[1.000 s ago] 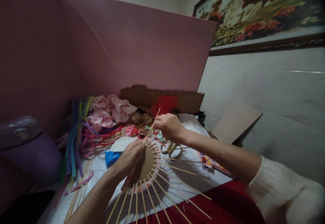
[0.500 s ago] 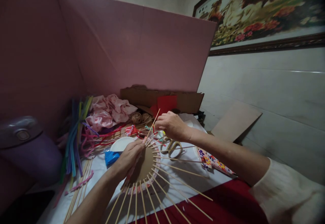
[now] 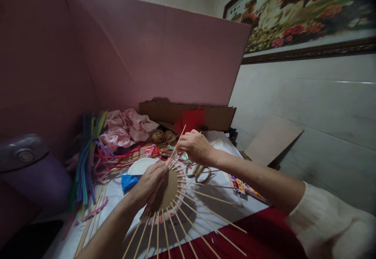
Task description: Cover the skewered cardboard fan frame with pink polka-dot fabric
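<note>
A round brown cardboard disc (image 3: 166,190) with a pink patterned rim is tilted above the table. Several thin wooden sticks (image 3: 197,231) fan out from its edge. My left hand (image 3: 153,174) is closed on the disc's upper left edge, thumb side up. My right hand (image 3: 195,146) is closed in a pinch beside an upright wooden stick (image 3: 181,135) at the disc's top; what lies between its fingertips is hidden. Gold-handled scissors (image 3: 202,174) lie on the table just beyond the disc, partly behind sticks.
Pipe cleaners (image 3: 85,161), pink cloth (image 3: 127,127) and twine balls (image 3: 158,135) crowd the back left. A white plate (image 3: 141,166) and blue packet (image 3: 128,182) sit left of the disc. Cardboard (image 3: 217,118) stands behind. A purple bottle (image 3: 38,176) is far left; floral fabric (image 3: 242,185) lies right.
My right hand has shifted slightly left and down, closer to the upright stick, and its forearm has moved left. My left hand and the disc have stayed in place.
</note>
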`<state>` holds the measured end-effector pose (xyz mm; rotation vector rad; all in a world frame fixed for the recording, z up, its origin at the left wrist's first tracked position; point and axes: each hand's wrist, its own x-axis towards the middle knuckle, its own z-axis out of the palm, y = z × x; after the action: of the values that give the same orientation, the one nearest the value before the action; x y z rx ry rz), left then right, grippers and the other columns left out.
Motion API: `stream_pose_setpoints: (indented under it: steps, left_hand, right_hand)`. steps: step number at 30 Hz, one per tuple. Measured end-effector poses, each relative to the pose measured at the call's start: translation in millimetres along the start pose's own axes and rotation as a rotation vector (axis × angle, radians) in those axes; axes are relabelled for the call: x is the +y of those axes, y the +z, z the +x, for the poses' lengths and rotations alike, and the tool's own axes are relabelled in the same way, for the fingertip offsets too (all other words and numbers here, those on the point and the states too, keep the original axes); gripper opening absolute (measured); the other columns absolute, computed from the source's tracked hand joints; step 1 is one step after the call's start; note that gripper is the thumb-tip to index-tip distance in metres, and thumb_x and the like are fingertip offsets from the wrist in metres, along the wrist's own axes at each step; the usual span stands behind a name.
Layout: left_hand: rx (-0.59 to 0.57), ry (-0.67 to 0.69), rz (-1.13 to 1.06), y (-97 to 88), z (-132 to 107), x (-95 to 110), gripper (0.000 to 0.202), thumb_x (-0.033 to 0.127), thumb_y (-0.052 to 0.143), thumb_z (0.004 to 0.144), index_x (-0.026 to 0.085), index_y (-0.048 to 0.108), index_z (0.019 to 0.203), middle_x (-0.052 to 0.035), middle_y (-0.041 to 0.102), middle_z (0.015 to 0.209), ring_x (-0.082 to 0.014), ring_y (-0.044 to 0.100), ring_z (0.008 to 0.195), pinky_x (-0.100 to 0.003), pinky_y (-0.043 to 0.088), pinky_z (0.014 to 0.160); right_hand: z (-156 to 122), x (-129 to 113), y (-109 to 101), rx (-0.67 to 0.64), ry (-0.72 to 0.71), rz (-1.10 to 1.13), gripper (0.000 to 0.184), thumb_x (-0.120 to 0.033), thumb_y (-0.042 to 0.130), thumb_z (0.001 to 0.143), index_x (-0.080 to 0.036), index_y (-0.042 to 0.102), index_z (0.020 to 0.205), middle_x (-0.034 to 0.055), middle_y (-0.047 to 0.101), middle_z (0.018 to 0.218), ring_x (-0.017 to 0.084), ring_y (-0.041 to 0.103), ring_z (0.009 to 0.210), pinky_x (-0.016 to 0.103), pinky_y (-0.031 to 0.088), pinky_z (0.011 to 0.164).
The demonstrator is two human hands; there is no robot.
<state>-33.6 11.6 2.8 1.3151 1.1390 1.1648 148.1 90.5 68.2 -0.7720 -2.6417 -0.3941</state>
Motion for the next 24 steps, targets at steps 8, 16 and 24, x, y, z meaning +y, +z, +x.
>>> stream_pose_setpoints:
  steps: [8,16,24]
  left_hand:
    - [-0.161,0.012,-0.059,1.8,0,3,0.026,0.036,0.051,0.083,0.019,0.067,0.094,-0.0017,0.069,0.089,-0.0163,0.059,0.082,-0.023,0.043,0.076]
    - [-0.120,0.001,-0.058,0.8,1,-1,0.027,0.037,0.052,0.083,0.019,0.067,0.097,-0.0021,0.069,0.093,-0.0179,0.059,0.090,-0.023,0.043,0.079]
    - [0.016,-0.023,-0.047,-1.5,0,-3,0.026,0.038,0.060,0.076,0.019,0.069,0.092,-0.0036,0.070,0.098,-0.0199,0.059,0.096,-0.024,0.046,0.079]
  right_hand:
    - [4,-5,1,-0.035,0.132,0.032,0.015,-0.010,0.060,0.072,-0.023,0.066,0.075,-0.0005,0.067,0.077,0.015,0.053,0.073,0.028,0.024,0.066]
    - [4,-10,0,0.013,0.077,-0.120,0.017,-0.007,0.055,0.073,-0.020,0.065,0.077,0.0030,0.066,0.079,0.018,0.053,0.075,0.032,0.023,0.066]
    - [4,-4,-8,0.050,-0.048,-0.234,0.017,-0.010,0.048,0.081,-0.019,0.062,0.077,0.0040,0.064,0.079,0.018,0.049,0.074,0.033,0.023,0.067]
